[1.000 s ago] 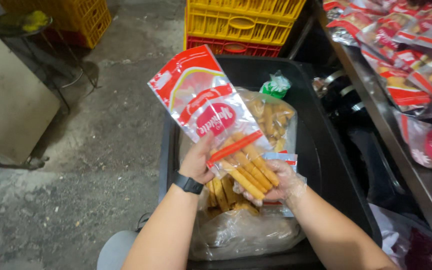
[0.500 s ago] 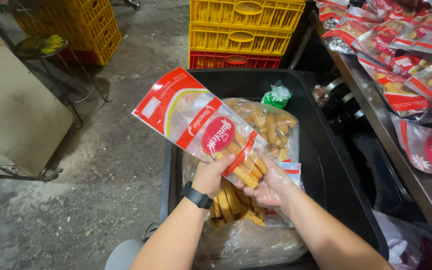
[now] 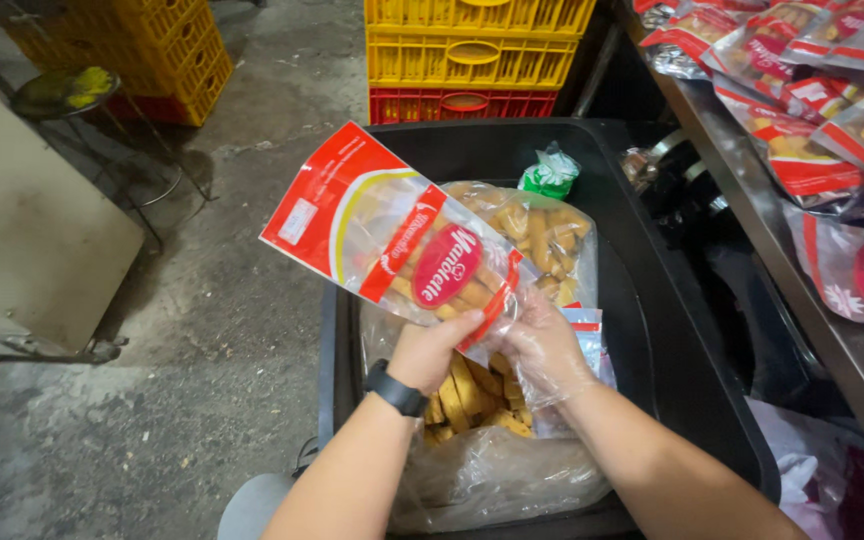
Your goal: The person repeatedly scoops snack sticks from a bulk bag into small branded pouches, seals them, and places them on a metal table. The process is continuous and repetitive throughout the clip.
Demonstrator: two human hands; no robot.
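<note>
While both hands grip the red-and-clear snack bag (image 3: pixel 397 245) over the black bin (image 3: pixel 692 400), left hand (image 3: pixel 432 345) closed on its lower edge and gloved right hand (image 3: pixel 542 345) pinching beside it, it looks partly filled. Loose breadsticks (image 3: pixel 462 395) remain in the bin's plastic liner (image 3: pixel 492 470); filled bags (image 3: pixel 802 150) lie on the steel table (image 3: pixel 857 370).

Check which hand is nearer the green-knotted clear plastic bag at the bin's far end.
Right. The right hand sits just below the green-knotted clear plastic bag; the left hand is farther left, gripping the red-and-clear snack packet.

head cam | looks steeply down, close over black bin (image 3: pixel 672 300) | far edges perhaps cropped
</note>
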